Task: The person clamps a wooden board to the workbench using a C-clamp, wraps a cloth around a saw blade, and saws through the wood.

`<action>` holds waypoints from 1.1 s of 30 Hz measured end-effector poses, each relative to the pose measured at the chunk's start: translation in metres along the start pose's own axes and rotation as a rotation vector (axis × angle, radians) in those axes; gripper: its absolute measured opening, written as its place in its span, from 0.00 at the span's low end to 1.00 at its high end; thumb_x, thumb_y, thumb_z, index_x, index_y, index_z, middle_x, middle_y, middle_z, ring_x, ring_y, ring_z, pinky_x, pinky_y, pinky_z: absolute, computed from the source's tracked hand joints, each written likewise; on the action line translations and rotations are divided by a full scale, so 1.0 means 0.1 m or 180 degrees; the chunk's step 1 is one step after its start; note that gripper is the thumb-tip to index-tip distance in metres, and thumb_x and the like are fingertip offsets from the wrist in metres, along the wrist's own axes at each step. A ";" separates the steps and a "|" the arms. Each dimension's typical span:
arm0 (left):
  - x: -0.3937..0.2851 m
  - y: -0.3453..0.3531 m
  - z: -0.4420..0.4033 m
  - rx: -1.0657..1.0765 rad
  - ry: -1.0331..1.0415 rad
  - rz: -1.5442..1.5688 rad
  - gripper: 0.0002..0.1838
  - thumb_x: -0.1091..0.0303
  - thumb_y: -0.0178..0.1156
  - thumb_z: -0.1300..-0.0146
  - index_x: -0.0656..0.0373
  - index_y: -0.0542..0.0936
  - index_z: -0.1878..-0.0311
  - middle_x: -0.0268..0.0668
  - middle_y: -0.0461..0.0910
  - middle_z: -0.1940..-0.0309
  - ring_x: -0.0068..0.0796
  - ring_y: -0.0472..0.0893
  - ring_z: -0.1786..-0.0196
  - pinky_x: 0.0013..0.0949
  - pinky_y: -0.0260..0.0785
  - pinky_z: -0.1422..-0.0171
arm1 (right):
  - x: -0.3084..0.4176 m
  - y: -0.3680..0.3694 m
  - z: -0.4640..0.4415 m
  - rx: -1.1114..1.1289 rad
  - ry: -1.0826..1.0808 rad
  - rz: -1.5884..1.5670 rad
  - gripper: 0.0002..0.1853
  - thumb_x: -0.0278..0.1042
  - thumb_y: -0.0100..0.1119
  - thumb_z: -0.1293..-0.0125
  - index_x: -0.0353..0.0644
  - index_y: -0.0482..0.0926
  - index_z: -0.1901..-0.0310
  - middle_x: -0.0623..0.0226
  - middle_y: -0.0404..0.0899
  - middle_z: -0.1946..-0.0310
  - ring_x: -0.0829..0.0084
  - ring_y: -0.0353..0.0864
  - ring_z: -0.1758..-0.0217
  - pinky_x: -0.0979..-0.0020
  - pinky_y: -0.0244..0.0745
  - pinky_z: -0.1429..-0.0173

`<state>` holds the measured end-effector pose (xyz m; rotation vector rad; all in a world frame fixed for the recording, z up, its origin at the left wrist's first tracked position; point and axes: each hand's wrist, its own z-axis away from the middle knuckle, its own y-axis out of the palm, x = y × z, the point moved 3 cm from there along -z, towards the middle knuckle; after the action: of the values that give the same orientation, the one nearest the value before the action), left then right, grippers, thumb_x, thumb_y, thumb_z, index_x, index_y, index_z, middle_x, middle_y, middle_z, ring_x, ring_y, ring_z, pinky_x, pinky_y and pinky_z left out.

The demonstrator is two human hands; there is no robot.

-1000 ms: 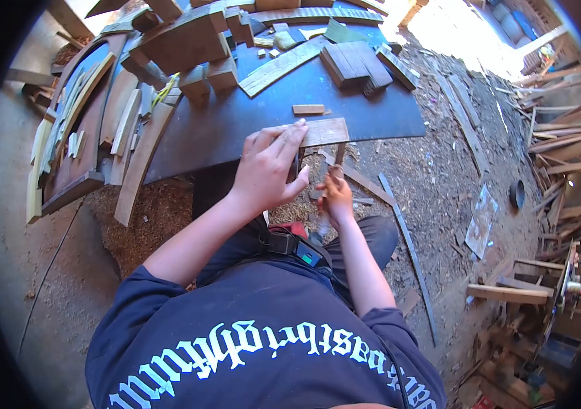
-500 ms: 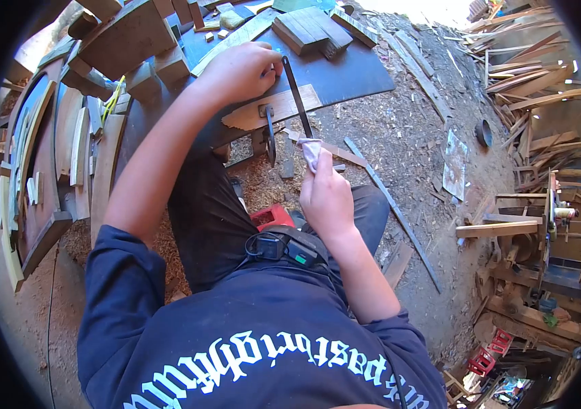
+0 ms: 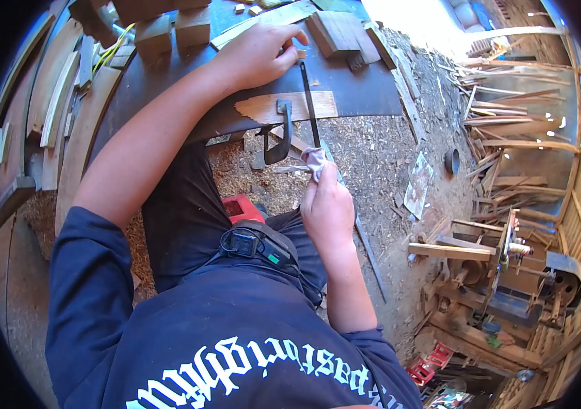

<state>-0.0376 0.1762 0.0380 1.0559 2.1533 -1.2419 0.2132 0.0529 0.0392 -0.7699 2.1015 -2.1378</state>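
My right hand (image 3: 328,208) is closed around the cloth-wrapped end of a long, narrow dark metal file (image 3: 309,102). The pale crumpled cloth (image 3: 314,161) sticks out above the fist. The file points away from me, over the table edge. Beyond its far end, my left hand (image 3: 270,54) has its thumb against a small pale wooden block (image 3: 301,54), with the index finger curved above; its other fingers are partly hidden. Below lies a light wooden board (image 3: 253,108) on the dark tabletop (image 3: 369,95), with a metal clamp (image 3: 280,140) at the table edge.
Dark wooden blocks (image 3: 341,34) rest at the back of the table. Curved wooden parts (image 3: 59,102) stand at left. Wood shavings cover the ground, where a long metal strip (image 3: 371,262) lies. Scrap wood is piled at right, near a wooden-framed machine (image 3: 501,273).
The view has shifted, bringing more of the right side into sight. My left index finger has lifted and straightened, uncovering the small wooden block. My right hand still grips the file through the cloth.
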 end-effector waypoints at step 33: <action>-0.08 -0.04 -0.05 -0.0206 -0.0679 0.0912 0.19 0.60 0.54 0.22 0.71 0.82 0.49 0.48 0.86 0.65 0.35 0.88 0.62 0.39 0.78 0.55 | 0.09 -0.05 -0.41 0.0198 -0.0155 -0.0116 0.09 0.26 0.54 0.31 0.34 0.69 0.53 0.37 0.80 0.77 0.36 0.84 0.70 0.39 0.78 0.64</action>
<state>-0.0362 0.1765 0.0485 1.1048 1.7982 -1.0899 0.1911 0.0880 0.0483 -0.8510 2.0027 -2.1680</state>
